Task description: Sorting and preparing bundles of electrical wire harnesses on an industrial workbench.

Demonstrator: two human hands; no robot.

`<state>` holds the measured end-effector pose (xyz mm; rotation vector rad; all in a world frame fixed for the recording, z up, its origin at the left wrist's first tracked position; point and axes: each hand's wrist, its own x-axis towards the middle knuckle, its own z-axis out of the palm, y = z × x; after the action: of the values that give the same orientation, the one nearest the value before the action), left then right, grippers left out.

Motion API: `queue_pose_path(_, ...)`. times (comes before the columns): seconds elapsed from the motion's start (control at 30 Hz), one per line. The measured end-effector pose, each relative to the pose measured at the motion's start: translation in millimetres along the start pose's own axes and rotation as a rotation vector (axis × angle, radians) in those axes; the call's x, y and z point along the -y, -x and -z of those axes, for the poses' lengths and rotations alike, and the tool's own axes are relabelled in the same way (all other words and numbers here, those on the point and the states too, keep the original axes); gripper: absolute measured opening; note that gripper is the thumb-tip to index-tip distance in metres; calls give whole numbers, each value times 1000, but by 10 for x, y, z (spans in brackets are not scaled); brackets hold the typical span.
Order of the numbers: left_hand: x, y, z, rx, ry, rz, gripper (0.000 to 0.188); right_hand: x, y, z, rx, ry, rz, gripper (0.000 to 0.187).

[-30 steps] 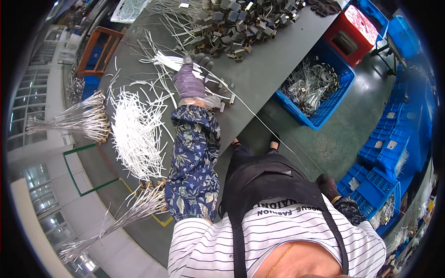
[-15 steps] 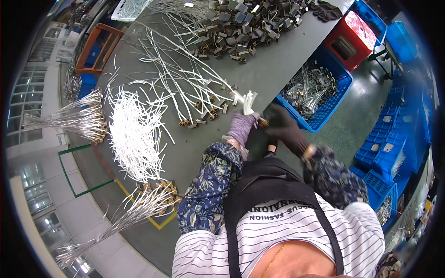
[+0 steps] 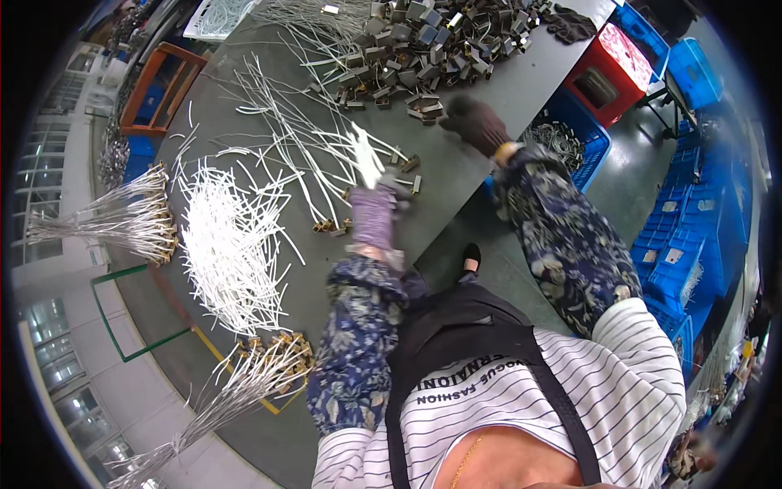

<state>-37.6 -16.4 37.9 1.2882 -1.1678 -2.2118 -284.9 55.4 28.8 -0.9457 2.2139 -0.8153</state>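
My left hand (image 3: 377,210), in a purple glove, is closed around a bunch of short white tubes (image 3: 366,156) that stick up out of its fist. It hovers over the grey table (image 3: 314,281), near wires with small metal ends. My right hand (image 3: 479,126), in a dark brown glove, is stretched forward over the table's edge. Its fingertips are beside the front of a pile of small grey metal box-shaped parts (image 3: 444,53). Blur hides whether those fingers grip anything. Thin white wires (image 3: 297,134) with brass-coloured and grey ends lie loosely beyond my left hand.
A heap of white tubes (image 3: 232,253) lies on the left, between two bundles of wires (image 3: 142,216) and wires (image 3: 252,375). A blue crate (image 3: 599,155) with wired parts and a red box (image 3: 611,77) stand at the right. A dark glove (image 3: 570,24) lies at the far edge.
My hands, close together before, have parted. The left has moved left with the white tubes; the right has moved forward to the pile of metal parts.
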Motion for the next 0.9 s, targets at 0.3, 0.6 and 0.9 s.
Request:
queue_pose_path(0.3, 926, -115, -1026, 209, 608, 169, 27, -613, 2204, -184, 329, -420, -219, 30)
queue_pose_path(0.6, 767, -262, -1180, 4, 436, 32, 19, -2668, 4293, -3, 615, 398, -417, 32)
queue_pose_path(0.9, -239, -137, -738, -69, 380, -269, 21, -2539, 4108, -83, 473, 293, -599, 34)
